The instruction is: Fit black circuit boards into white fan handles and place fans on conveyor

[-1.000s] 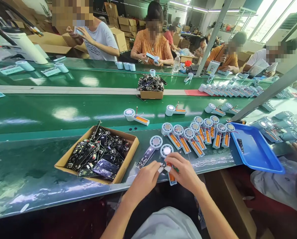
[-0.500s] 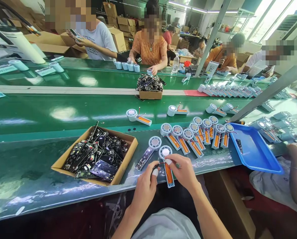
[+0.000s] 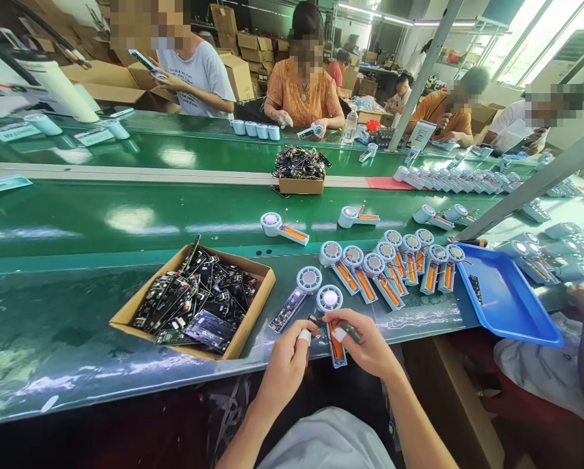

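My left hand [image 3: 290, 345] is closed in a pinch, with the end of a small dark circuit board [image 3: 313, 318] showing at its fingertips. My right hand [image 3: 365, 340] is closed too, and a narrow green piece [image 3: 353, 333] shows between its fingers; most of it is hidden. The fingertips of both hands almost meet over a light blue round-headed device [image 3: 329, 298]. Its open handle [image 3: 338, 352], with an orange strip inside, points toward me at the table edge. Left of it lies a similar device [image 3: 308, 279] with a dark board [image 3: 288, 309] set in its handle.
A cardboard box [image 3: 262, 309] heaped with dark circuit boards stands at left. Several open devices [image 3: 373, 263] lie in a cluster beyond my right hand, beside a blue tray [image 3: 511, 322]. Across the green belt [image 3: 214, 218] co-workers sit, with another board box [image 3: 302, 186] between.
The view has shifted slightly. My right fingers have turned and curled around the green piece, and my hands stay over the same device. Across the belt, a co-worker now holds up a device with a board.
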